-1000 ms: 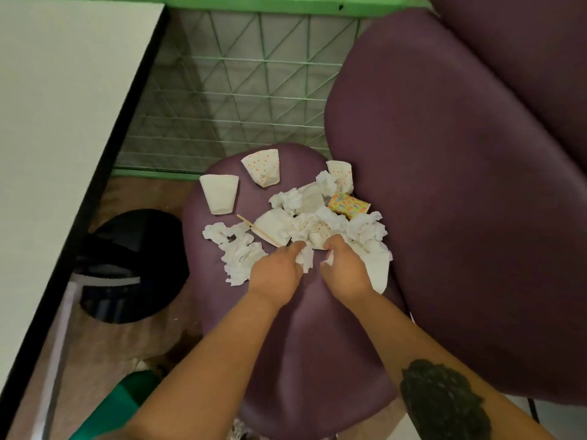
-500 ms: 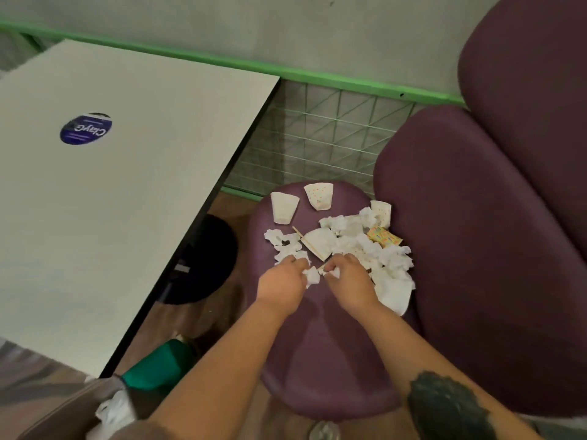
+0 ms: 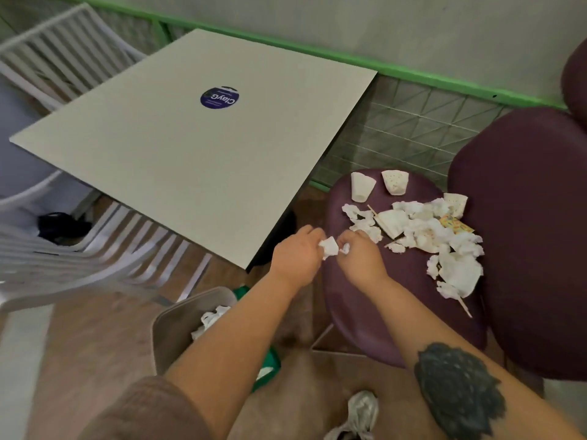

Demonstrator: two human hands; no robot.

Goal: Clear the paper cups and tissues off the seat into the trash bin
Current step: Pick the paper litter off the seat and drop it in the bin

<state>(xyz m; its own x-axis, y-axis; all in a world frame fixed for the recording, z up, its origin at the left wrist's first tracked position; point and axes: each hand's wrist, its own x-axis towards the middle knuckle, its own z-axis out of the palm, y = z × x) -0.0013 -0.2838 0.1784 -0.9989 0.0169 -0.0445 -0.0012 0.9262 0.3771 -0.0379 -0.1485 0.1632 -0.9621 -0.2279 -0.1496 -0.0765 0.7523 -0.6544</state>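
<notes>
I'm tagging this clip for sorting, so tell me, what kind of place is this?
Probably a cafe or snack bar seating area. A square table carries a round brand sticker, padded purple seats stand beside it, and used paper cups and tissues litter one seat.

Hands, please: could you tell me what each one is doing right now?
Left hand: closed on a crumpled white tissue.
Right hand: closed on a smaller white tissue scrap.

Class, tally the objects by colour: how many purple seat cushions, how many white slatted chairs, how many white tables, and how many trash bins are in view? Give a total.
Purple seat cushions: 3, the littered seat, a larger one, one at the top-right edge
White slatted chairs: 2
White tables: 1
Trash bins: 1
Total: 7
</notes>
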